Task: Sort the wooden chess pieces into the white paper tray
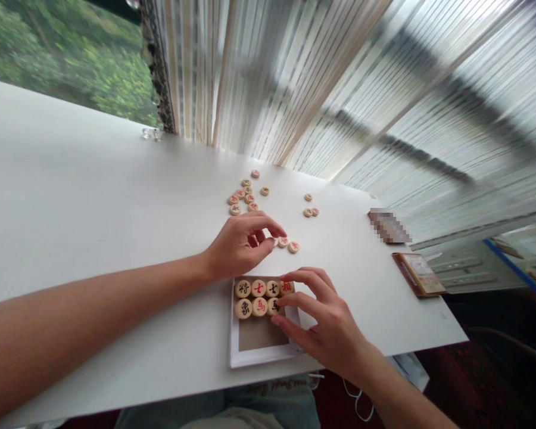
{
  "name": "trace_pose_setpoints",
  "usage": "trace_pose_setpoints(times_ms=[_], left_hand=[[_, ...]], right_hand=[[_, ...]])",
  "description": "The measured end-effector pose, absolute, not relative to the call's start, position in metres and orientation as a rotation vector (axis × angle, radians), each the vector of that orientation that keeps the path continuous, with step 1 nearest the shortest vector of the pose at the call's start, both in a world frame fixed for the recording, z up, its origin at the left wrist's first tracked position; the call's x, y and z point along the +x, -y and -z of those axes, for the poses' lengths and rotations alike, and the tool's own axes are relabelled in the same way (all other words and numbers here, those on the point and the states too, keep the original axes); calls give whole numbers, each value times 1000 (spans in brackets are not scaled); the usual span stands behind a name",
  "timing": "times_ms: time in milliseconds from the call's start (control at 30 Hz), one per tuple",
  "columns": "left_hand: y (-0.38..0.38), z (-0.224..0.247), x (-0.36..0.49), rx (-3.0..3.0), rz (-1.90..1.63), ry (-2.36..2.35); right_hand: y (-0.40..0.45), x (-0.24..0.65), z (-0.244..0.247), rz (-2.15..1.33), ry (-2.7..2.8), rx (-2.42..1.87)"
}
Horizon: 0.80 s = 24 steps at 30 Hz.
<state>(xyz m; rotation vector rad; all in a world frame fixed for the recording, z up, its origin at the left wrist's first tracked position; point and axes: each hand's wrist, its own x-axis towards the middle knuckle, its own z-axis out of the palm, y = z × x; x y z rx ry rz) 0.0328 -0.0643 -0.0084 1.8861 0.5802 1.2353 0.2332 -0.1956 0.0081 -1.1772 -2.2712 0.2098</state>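
Observation:
A shallow white box [234,345] lies near the table's front edge, holding two rows of round wooden xiangqi pieces with red or black characters. My right hand [326,307] reaches over its right side. Thumb and middle finger close around a black-marked xiangqi piece [273,307] at the right end of the lower row; the index finger touches near a red-marked piece [286,287]. Behind the box, my left hand [245,241] hovers with thumb and index finger apart, their tips beside a red-marked piece [283,242] on the table. Another piece [293,246] lies just right of it.
Several loose pieces [249,199] are scattered farther back on the white table [93,196], with a small group [308,212] to their right. A brown-framed object [418,274] and a blurred-out item [388,226] lie at the right. Striped curtains [268,77] hang behind.

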Motion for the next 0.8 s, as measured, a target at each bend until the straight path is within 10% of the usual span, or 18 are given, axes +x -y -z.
trace_pose_setpoints(times_ms=[433,800], left_hand=[[62,7,31,1762,-1230,-617],[-3,0,-9,1941,-1439,-1221]], right_hand=[[127,253,-48,-134,2038,-1174],[12,252,17,-196,1689,-1252]])
